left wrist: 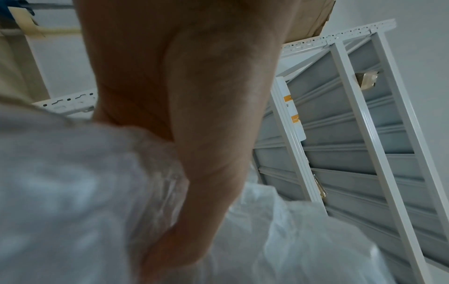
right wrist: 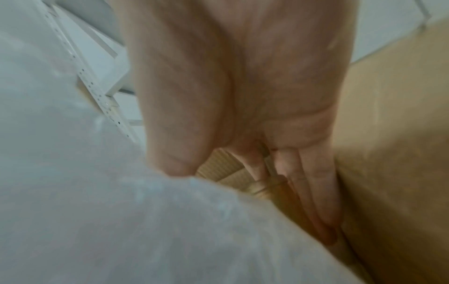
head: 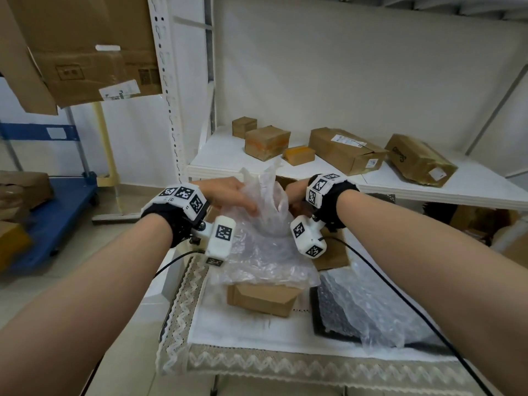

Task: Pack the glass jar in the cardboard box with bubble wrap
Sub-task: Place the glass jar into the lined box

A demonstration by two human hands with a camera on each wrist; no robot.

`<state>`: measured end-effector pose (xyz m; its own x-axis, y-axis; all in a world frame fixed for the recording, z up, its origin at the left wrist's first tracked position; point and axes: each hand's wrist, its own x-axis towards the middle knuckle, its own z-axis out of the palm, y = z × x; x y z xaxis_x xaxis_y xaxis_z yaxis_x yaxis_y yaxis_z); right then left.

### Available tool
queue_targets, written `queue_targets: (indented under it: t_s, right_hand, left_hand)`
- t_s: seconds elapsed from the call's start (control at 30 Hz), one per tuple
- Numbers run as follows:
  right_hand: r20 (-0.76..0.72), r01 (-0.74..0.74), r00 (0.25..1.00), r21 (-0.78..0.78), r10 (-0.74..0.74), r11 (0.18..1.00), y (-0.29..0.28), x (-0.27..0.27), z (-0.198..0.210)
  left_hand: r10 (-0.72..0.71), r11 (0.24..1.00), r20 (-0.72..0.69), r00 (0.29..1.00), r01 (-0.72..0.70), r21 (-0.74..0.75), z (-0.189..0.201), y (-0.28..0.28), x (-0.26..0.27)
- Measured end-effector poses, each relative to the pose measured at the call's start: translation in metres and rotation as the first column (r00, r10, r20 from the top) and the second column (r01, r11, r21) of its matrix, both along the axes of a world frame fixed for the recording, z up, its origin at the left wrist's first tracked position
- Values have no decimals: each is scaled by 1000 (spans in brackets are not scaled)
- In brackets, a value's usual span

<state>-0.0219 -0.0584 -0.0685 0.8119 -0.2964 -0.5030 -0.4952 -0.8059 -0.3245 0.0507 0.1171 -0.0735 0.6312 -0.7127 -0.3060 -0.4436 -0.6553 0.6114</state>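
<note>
A crumpled bundle of bubble wrap (head: 263, 238) fills the top of the open cardboard box (head: 261, 300) on the white cloth. A greyish shape shows dimly inside the wrap; I cannot make out the glass jar itself. My left hand (head: 231, 192) lies on the bundle's upper left with its fingers stretched over it. In the left wrist view its thumb (left wrist: 184, 240) presses into the bubble wrap (left wrist: 73, 192). My right hand (head: 295, 192) is half hidden behind the bundle. The right wrist view shows its straight fingers (right wrist: 316, 201) slid between the bubble wrap (right wrist: 85, 201) and the box wall (right wrist: 401, 153).
A second sheet of bubble wrap (head: 368, 304) lies on a black tray to the right of the box. Beyond it, a white shelf (head: 223, 155) carries several cardboard boxes. A blue cart (head: 57, 212) stands at the left. The lace-trimmed table edge (head: 257, 364) runs close to me.
</note>
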Motion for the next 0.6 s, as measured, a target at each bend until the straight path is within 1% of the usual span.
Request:
queue_targets:
  t_s: [0.1, 0.2, 0.23, 0.33, 0.4, 0.5, 0.57, 0.6]
  right_hand:
    - [24, 33, 999, 13, -33, 999, -12, -6, 9]
    - [73, 85, 993, 60, -90, 995, -13, -21, 21]
    - [87, 75, 993, 59, -80, 995, -10, -26, 26]
    - [168, 93, 980, 91, -107, 992, -12, -37, 40]
    - [231, 124, 962, 111, -147, 986, -25, -38, 43]
    - [314, 192, 914, 223, -257, 956, -35, -50, 53]
    - [380, 188, 873, 314, -305, 931, -32, -66, 66]
    - [416, 171, 853, 350, -316, 921, -35, -71, 70]
  left_hand:
    - [93, 995, 88, 992, -90, -37, 0, -9, -4]
    - [91, 994, 218, 972, -101, 33, -4, -19, -13]
    - [107, 992, 263, 959, -121, 38, -9, -21, -12]
    - [161, 981, 342, 926, -190, 51, -17, -26, -14]
    - [171, 975, 348, 922, -208, 72, -17, -29, -18]
    - [243, 960, 320, 916, -275, 59, -13, -30, -21]
    - [271, 952, 298, 915, -301, 60, -14, -31, -16]
    - [288, 948, 263, 921, -313, 57, -15, -33, -16]
